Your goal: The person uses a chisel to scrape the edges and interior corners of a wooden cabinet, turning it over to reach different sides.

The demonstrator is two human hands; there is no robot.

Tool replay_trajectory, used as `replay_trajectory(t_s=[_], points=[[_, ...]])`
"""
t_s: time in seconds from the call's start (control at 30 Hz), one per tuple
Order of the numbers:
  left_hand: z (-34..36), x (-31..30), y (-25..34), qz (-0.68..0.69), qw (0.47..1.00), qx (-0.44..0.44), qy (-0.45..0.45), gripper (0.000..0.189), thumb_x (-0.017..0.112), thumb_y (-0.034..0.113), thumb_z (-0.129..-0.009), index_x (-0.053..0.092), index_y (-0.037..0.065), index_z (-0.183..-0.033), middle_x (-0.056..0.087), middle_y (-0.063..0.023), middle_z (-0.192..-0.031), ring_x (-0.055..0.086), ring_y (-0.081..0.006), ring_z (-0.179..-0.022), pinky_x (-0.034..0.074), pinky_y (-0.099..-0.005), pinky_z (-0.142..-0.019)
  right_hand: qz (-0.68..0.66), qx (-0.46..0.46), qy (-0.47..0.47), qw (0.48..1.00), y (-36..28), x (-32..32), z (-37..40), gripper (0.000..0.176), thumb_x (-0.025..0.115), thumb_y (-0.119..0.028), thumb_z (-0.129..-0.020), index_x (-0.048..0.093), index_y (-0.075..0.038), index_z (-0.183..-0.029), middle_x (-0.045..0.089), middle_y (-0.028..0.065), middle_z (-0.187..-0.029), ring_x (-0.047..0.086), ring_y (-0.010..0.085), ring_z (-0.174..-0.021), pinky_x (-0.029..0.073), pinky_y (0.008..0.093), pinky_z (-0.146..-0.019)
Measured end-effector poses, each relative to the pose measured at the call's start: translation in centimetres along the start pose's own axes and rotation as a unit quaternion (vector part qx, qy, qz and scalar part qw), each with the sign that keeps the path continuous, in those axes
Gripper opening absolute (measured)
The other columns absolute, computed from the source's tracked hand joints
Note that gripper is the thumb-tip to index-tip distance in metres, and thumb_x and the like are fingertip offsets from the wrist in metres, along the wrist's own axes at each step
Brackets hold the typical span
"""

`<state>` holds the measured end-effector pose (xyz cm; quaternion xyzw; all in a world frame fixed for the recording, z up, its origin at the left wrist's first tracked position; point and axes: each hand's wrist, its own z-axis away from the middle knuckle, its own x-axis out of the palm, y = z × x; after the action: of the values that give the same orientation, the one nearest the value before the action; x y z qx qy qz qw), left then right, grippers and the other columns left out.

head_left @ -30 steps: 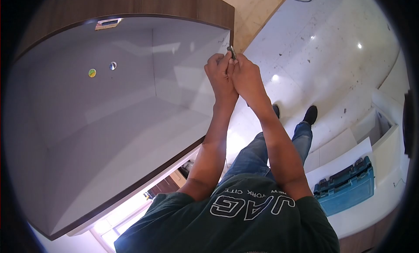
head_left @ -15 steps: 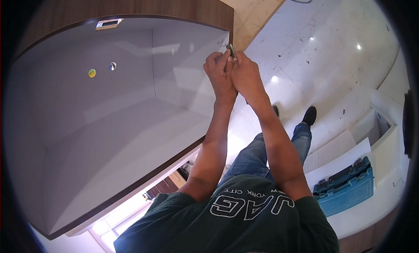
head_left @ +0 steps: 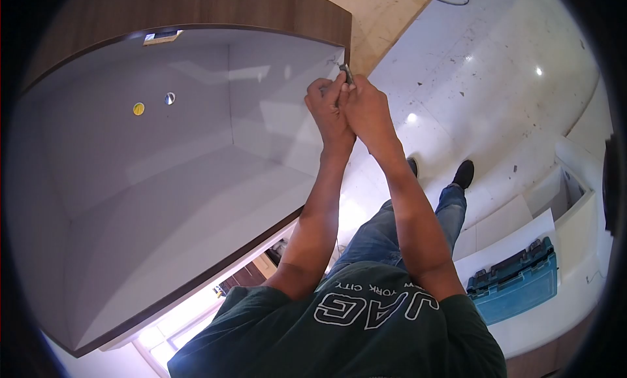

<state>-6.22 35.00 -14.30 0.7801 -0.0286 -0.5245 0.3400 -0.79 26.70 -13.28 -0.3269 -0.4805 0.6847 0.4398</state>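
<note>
My left hand (head_left: 326,109) and my right hand (head_left: 368,110) are side by side at the upper right front edge of an open cabinet (head_left: 274,126) with pale inner walls and brown wood-grain edges. Between their fingertips is a small metal fitting (head_left: 347,70), grey and shiny, shaped somewhat like a hinge; its lower part is hidden by the fingers. The fingers of both hands are bent and closed round it. It overlaps the cabinet's side edge in this view, just below some marks on the inner side wall.
Two round holes, one yellow (head_left: 138,109) and one bright (head_left: 170,98), show in the cabinet's back panel. A rectangular cutout (head_left: 162,37) is in its top. Below right, a blue tool case (head_left: 513,283) lies on a white surface. The pale floor (head_left: 483,97) has scattered debris.
Both hands keep almost the same place and grip on the metal fitting. The view has shifted very slightly.
</note>
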Motion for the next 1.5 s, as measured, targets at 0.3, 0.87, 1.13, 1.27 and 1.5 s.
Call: replay_trajectory(t_s=[0.3, 0.87, 1.13, 1.27, 1.5], points=[[0.2, 0.4, -0.1, -0.005, 1.0, -0.007, 0.008, 0.032, 0.067, 0.012, -0.102, 0.074, 0.018, -0.132, 0.051, -0.0123, -0.125, 0.045, -0.0292, -0.11, 0.041, -0.0408, -0.097, 0.031, 0.001, 0.015, 0.999, 0.3, 0.5, 0.0, 0.025, 0.057, -0.022, -0.104, 0.061, 0.002, -0.101, 0.07, 0.0306, -0.084, 0.069, 0.0518, -0.084, 0.054, 0.0562, -0.071], [-0.2, 0.8, 0.5, -0.032, 0.998, 0.055, 0.012, 0.034, 0.065, 0.015, -0.101, 0.072, 0.014, -0.134, 0.054, -0.011, -0.122, 0.046, -0.0291, -0.106, 0.04, -0.0413, -0.094, 0.06, -0.021, 0.0, 0.998, 0.3, -1.0, -1.2, 0.023, 0.056, -0.019, -0.101, 0.063, 0.003, -0.101, 0.07, 0.0304, -0.09, 0.068, 0.0518, -0.088, 0.055, 0.0561, -0.077], [0.0, 0.6, 0.0, -0.017, 0.999, 0.025, 0.008, 0.031, 0.064, 0.014, -0.101, 0.075, 0.012, -0.13, 0.054, -0.0112, -0.12, 0.049, -0.0279, -0.113, 0.041, -0.0391, -0.1, -0.051, 0.021, -0.077, 0.995, 0.6, -2.7, -0.3, 0.03, 0.053, -0.02, -0.104, 0.063, 0.001, -0.122, 0.069, 0.0335, -0.102, 0.066, 0.0531, -0.096, 0.053, 0.0547, -0.084], [-0.1, 0.6, 0.2, -0.031, 0.999, 0.038, 0.015, 0.03, 0.064, 0.015, -0.101, 0.075, 0.011, -0.129, 0.054, -0.0112, -0.119, 0.049, -0.0276, -0.113, 0.041, -0.0394, -0.1, -0.079, 0.048, -0.087, 0.992, 1.6, -4.5, 4.0, 0.04, 0.052, -0.019, -0.105, 0.057, -0.002, -0.141, 0.07, 0.0327, -0.109, 0.067, 0.0517, -0.1, 0.053, 0.0518, -0.087], [-0.6, 0.8, 0.8, -0.041, 0.998, 0.045, 0.023, 0.029, 0.066, 0.016, -0.1, 0.076, 0.01, -0.126, 0.056, -0.011, -0.116, 0.05, -0.0281, -0.108, 0.043, -0.0406, -0.096, -0.076, -0.082, 0.002, 0.994, 4.1, -2.1, 5.8, 0.046, 0.048, -0.01, -0.106, 0.05, -0.005, -0.152, 0.071, 0.0286, -0.117, 0.071, 0.0409, -0.103, 0.055, 0.0444, -0.091]])
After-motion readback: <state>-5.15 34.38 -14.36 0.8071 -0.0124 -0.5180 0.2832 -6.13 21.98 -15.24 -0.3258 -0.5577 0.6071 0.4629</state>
